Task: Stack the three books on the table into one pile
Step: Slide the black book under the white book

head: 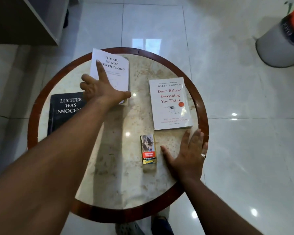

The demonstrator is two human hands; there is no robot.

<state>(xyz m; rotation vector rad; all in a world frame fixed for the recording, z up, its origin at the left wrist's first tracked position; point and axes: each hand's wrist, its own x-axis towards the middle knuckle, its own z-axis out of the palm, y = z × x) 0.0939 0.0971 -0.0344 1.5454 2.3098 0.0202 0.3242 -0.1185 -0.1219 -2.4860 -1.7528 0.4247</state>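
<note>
Cigarette pack [148, 149] beside flat right hand [187, 155], between books

Black book [64, 109] with white lettering, two white books [115, 72] [171, 106], one red-titled, beige marbled bench [126, 175] rimmed brown

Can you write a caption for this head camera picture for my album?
Left hand on a white book, right hand flat on the round table, three books unstacked.
</note>
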